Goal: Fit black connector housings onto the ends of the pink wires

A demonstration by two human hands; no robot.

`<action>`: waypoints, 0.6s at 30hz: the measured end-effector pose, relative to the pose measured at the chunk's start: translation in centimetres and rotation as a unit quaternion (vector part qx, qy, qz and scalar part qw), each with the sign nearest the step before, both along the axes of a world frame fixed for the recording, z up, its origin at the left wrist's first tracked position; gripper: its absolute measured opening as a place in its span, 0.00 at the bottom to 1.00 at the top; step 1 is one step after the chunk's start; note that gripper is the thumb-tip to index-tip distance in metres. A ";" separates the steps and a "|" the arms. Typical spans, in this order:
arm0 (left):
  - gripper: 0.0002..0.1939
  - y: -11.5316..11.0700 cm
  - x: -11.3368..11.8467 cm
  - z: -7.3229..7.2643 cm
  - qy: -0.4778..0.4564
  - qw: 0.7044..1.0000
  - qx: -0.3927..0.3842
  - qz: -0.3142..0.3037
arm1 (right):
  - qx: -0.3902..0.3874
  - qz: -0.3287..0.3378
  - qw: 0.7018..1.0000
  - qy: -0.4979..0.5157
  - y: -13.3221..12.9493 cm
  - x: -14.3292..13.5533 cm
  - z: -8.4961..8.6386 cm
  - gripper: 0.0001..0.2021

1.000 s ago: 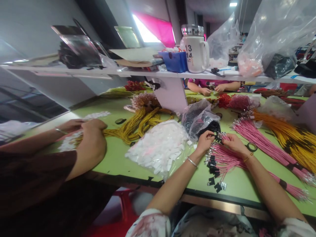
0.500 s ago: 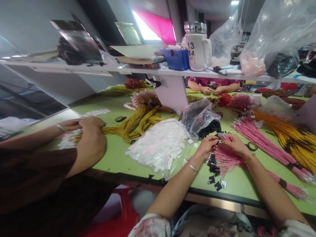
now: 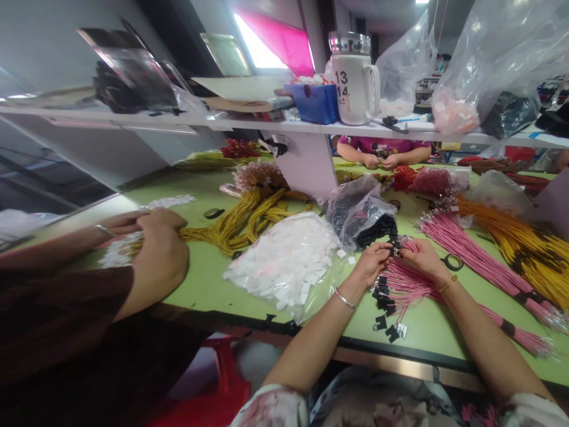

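Observation:
My left hand (image 3: 374,262) pinches a small black plastic connector (image 3: 393,249) between thumb and fingers. Close beside it, my right hand (image 3: 421,258) is closed on a pink wire near its metal-tipped end; the fingers partly hide it. Under both hands a bundle of pink wires (image 3: 411,283) lies fanned out on the green table (image 3: 438,338). Black connectors (image 3: 382,296) sit along the left ends of these wires. Several loose black connectors (image 3: 392,333) and a whitish one (image 3: 402,330) rest nearer the table's front edge.
Left of my hands lies a clear bag of white plastic pieces (image 3: 284,255). Behind is an open bag (image 3: 353,207) with black pieces (image 3: 377,232). More pink wires (image 3: 471,255), yellow wires (image 3: 542,267) and a tape roll (image 3: 453,262) lie right. A co-worker's arm (image 3: 157,267) reaches in left.
My hands have drawn slightly apart at the fingertips, and the black connector between them shows more plainly. The whole view has shifted a little.

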State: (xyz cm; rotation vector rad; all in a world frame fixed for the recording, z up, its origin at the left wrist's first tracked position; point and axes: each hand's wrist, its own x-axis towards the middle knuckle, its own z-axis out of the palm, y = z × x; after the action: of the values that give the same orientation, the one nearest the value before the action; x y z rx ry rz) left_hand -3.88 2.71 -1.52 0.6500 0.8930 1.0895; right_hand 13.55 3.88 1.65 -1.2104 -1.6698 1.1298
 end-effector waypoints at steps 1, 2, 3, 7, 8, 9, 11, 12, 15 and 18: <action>0.12 0.0 0.0 0.0 0.000 1.000 -0.001 -0.001 | 0.005 0.000 1.000 -0.008 0.0 0.0 0.0 0.14; 0.12 0.0 -0.1 0.0 -0.003 1.000 -0.002 -0.003 | 0.009 0.000 1.000 -0.015 0.1 0.1 0.1 0.14; 0.12 0.1 -0.1 0.0 -0.007 1.000 -0.005 -0.005 | 0.013 0.001 1.000 -0.021 0.1 0.1 0.1 0.14; 0.11 0.2 -0.1 0.0 -0.015 1.000 -0.010 0.000 | 0.022 -0.004 0.999 -0.039 0.2 0.2 -0.2 0.13; 0.11 0.2 0.0 0.0 -0.009 1.000 -0.007 0.006 | 0.026 -0.005 0.999 -0.045 0.2 0.2 -0.3 0.13; 0.10 0.2 0.1 0.0 -0.001 1.000 -0.005 0.011 | 0.030 -0.005 0.998 -0.051 0.3 0.2 -0.3 0.13; 0.10 0.2 0.5 -0.1 0.018 1.000 0.004 0.020 | 0.036 -0.004 0.998 -0.057 0.2 0.1 -0.5 0.12; 0.11 0.1 0.7 -0.2 0.030 0.999 0.010 0.023 | 0.038 -0.003 0.998 -0.057 0.2 0.1 -0.5 0.12; 0.11 -0.1 1.3 -0.4 0.066 0.997 0.037 0.034 | 0.036 0.007 0.998 -0.056 0.1 0.0 -0.4 0.11; 0.10 -0.3 1.7 -0.5 0.077 0.995 0.038 0.049 | 0.032 0.028 0.997 -0.070 0.0 0.2 -0.3 0.10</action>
State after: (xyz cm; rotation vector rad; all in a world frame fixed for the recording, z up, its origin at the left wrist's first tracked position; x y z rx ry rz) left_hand -2.19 2.43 -2.00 0.7669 1.0286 1.1777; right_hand 13.70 3.84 1.40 -1.2335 -1.8415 1.0369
